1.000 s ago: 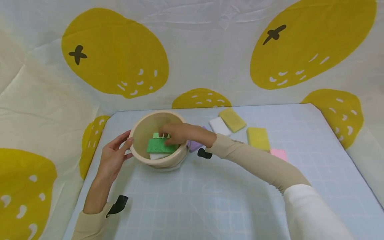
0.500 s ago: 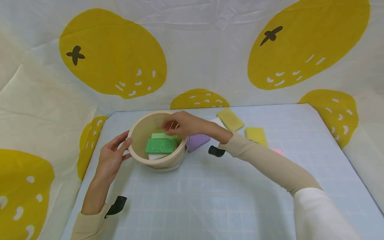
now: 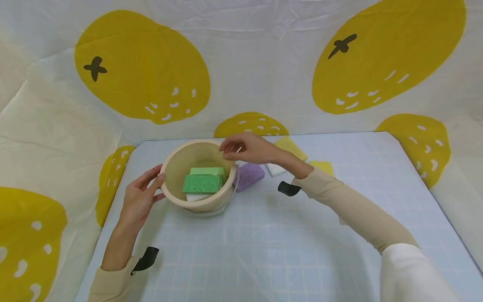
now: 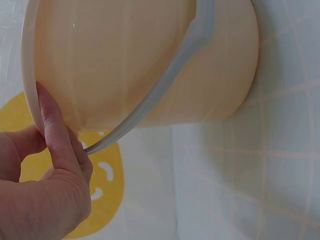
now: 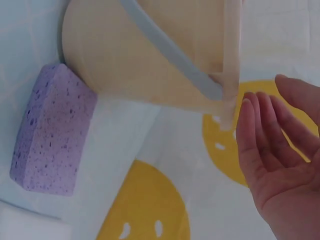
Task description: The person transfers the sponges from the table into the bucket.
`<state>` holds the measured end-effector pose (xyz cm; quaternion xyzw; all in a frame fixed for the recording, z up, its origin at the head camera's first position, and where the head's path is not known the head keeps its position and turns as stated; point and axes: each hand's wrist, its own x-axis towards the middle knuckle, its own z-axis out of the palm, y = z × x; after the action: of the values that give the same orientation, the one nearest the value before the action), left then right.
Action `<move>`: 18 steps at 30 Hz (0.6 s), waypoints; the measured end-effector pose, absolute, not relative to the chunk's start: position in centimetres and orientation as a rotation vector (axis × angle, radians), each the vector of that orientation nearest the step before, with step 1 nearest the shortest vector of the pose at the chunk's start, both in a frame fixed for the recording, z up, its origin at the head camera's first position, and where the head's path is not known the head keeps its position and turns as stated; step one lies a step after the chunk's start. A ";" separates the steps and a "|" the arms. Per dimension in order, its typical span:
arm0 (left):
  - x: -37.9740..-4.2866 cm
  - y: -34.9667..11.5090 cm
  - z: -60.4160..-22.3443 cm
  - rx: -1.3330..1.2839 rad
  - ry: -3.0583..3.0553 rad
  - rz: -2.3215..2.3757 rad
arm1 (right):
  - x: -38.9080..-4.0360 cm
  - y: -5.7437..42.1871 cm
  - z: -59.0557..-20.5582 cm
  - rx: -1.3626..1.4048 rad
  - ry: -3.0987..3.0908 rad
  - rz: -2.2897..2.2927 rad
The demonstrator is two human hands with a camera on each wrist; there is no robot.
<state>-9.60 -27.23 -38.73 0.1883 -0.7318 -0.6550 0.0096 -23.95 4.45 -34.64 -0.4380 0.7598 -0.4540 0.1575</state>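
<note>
A cream bucket (image 3: pixel 203 206) stands upright at the left of the table. My left hand (image 3: pixel 139 200) grips its left rim between thumb and fingers; the left wrist view has the forefinger lying along the outer wall. Inside lie a dark green sponge (image 3: pixel 201 183), a light green sponge (image 3: pixel 207 171) and a white one (image 3: pixel 196 196). Over the bucket's right rim hovers my right hand (image 3: pixel 252 147), its fingers loosely bent with nothing between them. In the right wrist view, a purple sponge (image 5: pixel 56 132) rests beside the bucket's base.
A white sponge (image 3: pixel 276 169) and two yellow sponges (image 3: pixel 291 146) lie behind my right wrist, partly covered by it. The bucket's grey handle (image 4: pixel 167 77) hangs down along its side. A fruit-print cloth (image 3: pixel 260 84) walls off the back of the table.
My right hand has come up out of the bucket and moved right, away from the green sponges. The pink sponge is now hidden by the right sleeve. My left hand has kept its grip.
</note>
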 end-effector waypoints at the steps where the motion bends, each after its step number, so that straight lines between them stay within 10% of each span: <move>1: -9.6 -27.2 -38.7 0.591 -2.288 -2.042 | -24.1 4.8 -34.7 -1.243 2.181 -1.307; 18: -9.7 -27.3 -39.0 0.583 -2.308 -2.004 | -25.5 8.7 -37.9 -1.090 2.261 -1.413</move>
<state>-9.72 -27.26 -38.95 0.1874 -0.7417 -0.6438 0.0150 -25.50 8.73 -37.94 -0.3753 0.7784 -0.4863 0.1300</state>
